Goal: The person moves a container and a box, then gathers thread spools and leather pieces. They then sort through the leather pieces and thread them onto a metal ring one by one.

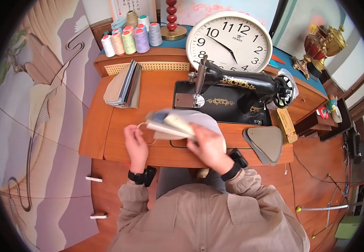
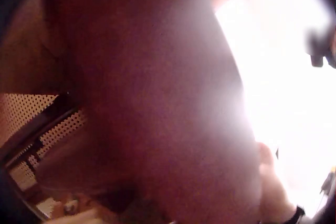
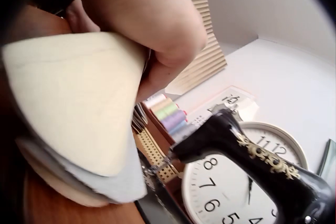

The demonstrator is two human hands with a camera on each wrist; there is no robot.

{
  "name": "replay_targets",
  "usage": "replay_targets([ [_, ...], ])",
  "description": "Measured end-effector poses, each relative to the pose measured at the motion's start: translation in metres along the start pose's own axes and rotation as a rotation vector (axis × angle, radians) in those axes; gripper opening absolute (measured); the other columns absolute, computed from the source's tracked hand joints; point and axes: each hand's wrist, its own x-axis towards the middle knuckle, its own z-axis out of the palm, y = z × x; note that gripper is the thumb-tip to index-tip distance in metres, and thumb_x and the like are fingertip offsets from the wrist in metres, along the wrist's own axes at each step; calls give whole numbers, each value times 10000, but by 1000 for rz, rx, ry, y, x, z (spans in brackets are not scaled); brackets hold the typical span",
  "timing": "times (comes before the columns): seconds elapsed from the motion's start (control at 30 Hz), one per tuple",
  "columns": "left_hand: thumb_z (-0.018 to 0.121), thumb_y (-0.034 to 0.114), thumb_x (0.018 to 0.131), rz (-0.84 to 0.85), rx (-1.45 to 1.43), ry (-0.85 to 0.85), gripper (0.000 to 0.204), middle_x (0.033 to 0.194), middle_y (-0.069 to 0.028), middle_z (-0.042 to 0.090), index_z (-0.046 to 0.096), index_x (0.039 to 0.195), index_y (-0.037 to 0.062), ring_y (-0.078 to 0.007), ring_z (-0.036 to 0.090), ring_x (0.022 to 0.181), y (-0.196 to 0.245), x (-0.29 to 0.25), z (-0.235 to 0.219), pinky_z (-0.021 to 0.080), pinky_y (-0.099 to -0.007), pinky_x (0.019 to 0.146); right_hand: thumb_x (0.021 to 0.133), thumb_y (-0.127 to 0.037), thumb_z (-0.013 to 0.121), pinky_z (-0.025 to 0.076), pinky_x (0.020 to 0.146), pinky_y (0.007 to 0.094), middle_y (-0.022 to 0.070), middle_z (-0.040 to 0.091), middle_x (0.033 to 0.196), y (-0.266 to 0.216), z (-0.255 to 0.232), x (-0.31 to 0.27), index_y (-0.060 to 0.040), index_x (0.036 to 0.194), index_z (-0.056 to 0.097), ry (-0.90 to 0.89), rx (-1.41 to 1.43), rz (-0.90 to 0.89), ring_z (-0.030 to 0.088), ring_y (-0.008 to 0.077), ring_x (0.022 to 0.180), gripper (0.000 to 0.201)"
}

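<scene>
In the head view my right hand point(image 1: 210, 148) grips a blurred bundle of layered cloth pieces point(image 1: 171, 125) above the table's front part. The right wrist view shows its cream top piece point(image 3: 79, 98) over grey point(image 3: 123, 184) and beige layers, with my right hand point(image 3: 149, 19) at their edge. To the left of the bundle, my left hand point(image 1: 136, 145) has bent fingers pinching a thin pale cord point(image 1: 141, 124) that loops toward the cloth. A dark, blurred close-up of my left hand point(image 2: 157, 98) fills much of the left wrist view, hiding its fingertips.
A black sewing machine point(image 1: 240, 84) stands behind the bundle, with a round clock point(image 1: 232, 42) at its back. Stacked pieces point(image 1: 123, 86) lie at left, grey pieces point(image 1: 266, 140) at right beside a yellow box point(image 1: 286, 125). Thread spools point(image 1: 129, 41) stand on the rear shelf.
</scene>
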Motion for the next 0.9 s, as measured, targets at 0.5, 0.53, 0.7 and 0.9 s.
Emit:
replay_targets([
  [0.5,442,83,1054,95,-426,349,100,911,-60,538,454,1149,56,-87,478,684,95,-26,-10,390,-216,581,902,-179,712,522,891,394,194,627,1192,-23,-37,-37,19,1280,568,-36,597,127,614,360,1080,450],
  [0.53,448,81,1051,178,-402,285,113,916,-69,549,457,1160,53,-86,490,688,106,-31,-6,400,-213,584,916,-197,709,539,844,368,185,641,1199,-28,-37,-42,2,1300,566,-11,746,206,624,302,1093,455],
  [0.7,474,31,1024,-16,-525,-165,168,936,-93,618,472,1192,27,-64,530,639,143,-55,28,421,-185,526,986,-138,614,512,645,239,61,688,1023,-28,-50,-67,-18,1226,603,-308,1301,572,621,96,788,268],
  [0.9,520,10,999,-149,-667,-462,180,919,-95,634,488,1176,27,-55,521,586,146,-68,61,404,-185,487,999,-90,574,476,580,205,10,682,873,-8,-67,-95,-12,1135,647,-242,1196,614,578,50,650,173],
])
